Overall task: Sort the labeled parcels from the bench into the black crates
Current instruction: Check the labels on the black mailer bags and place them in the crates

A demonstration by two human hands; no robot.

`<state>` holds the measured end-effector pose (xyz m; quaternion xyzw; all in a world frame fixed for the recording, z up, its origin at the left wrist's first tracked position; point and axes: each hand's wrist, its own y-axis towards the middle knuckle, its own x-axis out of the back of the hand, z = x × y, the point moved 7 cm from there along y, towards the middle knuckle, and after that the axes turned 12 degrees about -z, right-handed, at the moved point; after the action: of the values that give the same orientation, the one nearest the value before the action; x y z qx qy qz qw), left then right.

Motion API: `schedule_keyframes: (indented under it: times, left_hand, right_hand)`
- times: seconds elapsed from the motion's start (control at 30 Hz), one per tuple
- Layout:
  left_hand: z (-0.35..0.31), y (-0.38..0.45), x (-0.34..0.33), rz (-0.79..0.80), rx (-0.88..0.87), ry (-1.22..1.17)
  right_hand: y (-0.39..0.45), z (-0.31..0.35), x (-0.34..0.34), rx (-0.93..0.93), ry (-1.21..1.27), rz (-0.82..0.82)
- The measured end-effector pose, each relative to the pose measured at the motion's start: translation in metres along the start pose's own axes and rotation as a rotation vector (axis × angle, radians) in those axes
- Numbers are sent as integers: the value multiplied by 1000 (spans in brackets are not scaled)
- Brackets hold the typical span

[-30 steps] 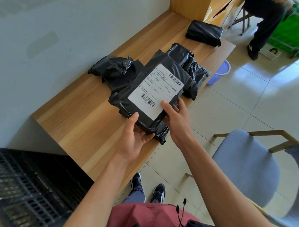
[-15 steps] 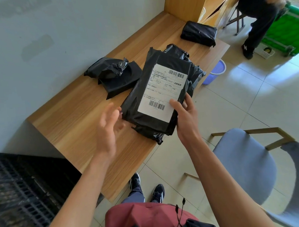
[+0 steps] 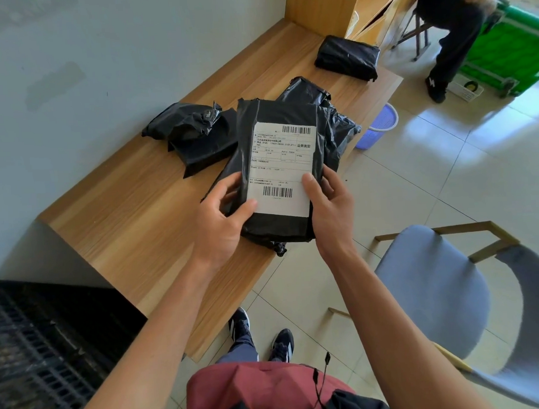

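I hold a black plastic parcel [image 3: 275, 114] with a white barcode label facing up, lifted above the front edge of the wooden bench [image 3: 132, 210]. My left hand [image 3: 222, 221] grips its lower left edge, thumb on the label. My right hand [image 3: 330, 208] grips the lower right edge, thumb on the label too. Behind it on the bench lie a crumpled black parcel [image 3: 194, 130] at the left, another black parcel [image 3: 335, 124] partly hidden by the held one, and a third black parcel [image 3: 346, 57] at the far end. A black crate [image 3: 37, 353] stands at the lower left.
A grey chair [image 3: 445, 289] stands close on my right. A purple waste basket [image 3: 379, 125] sits on the tiled floor by the bench. Another person sits at the far right beside a green crate [image 3: 508, 54]. A wooden shelf unit [image 3: 324, 7] closes the bench's far end.
My left hand let go of the parcel, then came back and now grips its left edge. The parcel has turned so the label stands upright toward me.
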<state>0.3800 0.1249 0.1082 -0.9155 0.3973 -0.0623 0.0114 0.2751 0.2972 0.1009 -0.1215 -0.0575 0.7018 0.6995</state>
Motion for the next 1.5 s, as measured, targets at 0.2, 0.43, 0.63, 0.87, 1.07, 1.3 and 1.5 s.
schedule_keyframes:
  times: [0.2,0.43,0.63,0.87,1.07,1.3,1.5]
  left_hand:
    - [-8,-10,-6,6,-29,12]
    - [-14,-32,-1,-40,-59,26]
    - [-8,-60,16,-100,-35,48]
    - [1,-94,66,-221,-3,39]
    - [14,-126,142,-413,22,11]
    - [31,-197,268,-648,30,-28]
    - [53,-289,393,-856,100,-59]
  right_hand:
    - [-7,4,8,37,-53,5]
    - [-23,11,13,76,-77,68]
    - [-44,-1,13,52,-76,141]
    - [-85,-17,-17,54,-107,278]
    - [-140,-25,-70,96,-160,441]
    - [-258,-48,-150,82,-207,692]
    - [-389,-89,-213,50,-241,905]
